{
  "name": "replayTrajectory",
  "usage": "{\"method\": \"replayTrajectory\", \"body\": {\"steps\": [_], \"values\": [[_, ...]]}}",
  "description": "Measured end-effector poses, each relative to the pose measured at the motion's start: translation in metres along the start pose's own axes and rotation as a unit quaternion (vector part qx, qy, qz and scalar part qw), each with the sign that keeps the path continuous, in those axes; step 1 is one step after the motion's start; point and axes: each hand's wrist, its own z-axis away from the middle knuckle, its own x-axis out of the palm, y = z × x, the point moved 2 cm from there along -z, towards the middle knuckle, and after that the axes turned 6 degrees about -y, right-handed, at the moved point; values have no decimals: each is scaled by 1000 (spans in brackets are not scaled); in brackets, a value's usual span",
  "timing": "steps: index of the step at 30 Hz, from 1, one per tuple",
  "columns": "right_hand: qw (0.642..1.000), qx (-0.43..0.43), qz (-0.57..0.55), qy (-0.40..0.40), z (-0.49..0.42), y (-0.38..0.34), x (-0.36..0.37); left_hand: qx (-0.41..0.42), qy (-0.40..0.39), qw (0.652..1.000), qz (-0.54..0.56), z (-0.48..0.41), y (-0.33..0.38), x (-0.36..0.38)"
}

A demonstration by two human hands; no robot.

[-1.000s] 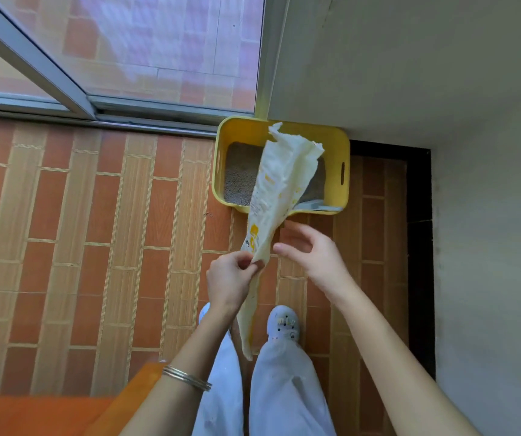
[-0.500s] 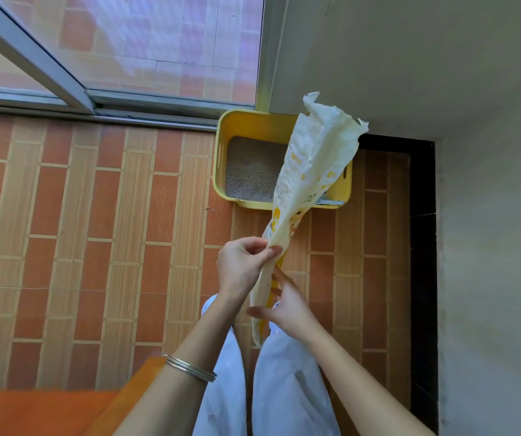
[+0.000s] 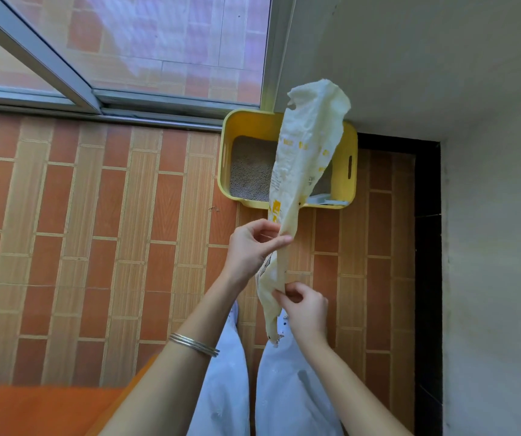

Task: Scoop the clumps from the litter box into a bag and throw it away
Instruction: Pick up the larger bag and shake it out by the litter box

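Note:
A crumpled cream plastic bag [image 3: 306, 152] with yellow print hangs stretched out in front of me. My left hand [image 3: 252, 247] pinches it at the middle, and my right hand [image 3: 304, 309] pinches it lower, near its bottom end. Beyond the bag a yellow litter box [image 3: 226, 158] stands on the floor in the corner by the wall, holding grey litter [image 3: 249, 174]. A pale scoop [image 3: 328, 201] lies at the box's near right edge, partly hidden by the bag.
A sliding glass door [image 3: 127, 51] with a metal track runs along the far side. A white wall [image 3: 488, 215] bounds the right, with a dark strip [image 3: 427, 247] at its base. An orange surface [image 3: 32, 410] sits at the lower left. My white trousers and shoes are below.
The bag has swung up and to the right over the litter box. My right hand dropped from beside the bag to take hold of its lower end.

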Motion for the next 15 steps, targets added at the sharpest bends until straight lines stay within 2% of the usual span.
{"method": "replayTrajectory", "body": {"steps": [3,7,12,15], "values": [[1000,-2,-22,14,-4,-8,-8,30,-39,998,-32,1,-8,-6],[999,-13,-33,6,-9,-18,-14,64,-99,985,-126,28,-39,-10],[1000,-5,-19,-16,-11,-17,-8,57,-73,989,-118,66,-72,-12],[999,-2,-30,-16,-11,-14,-7,49,-87,985,-138,75,-83,-9]]}}
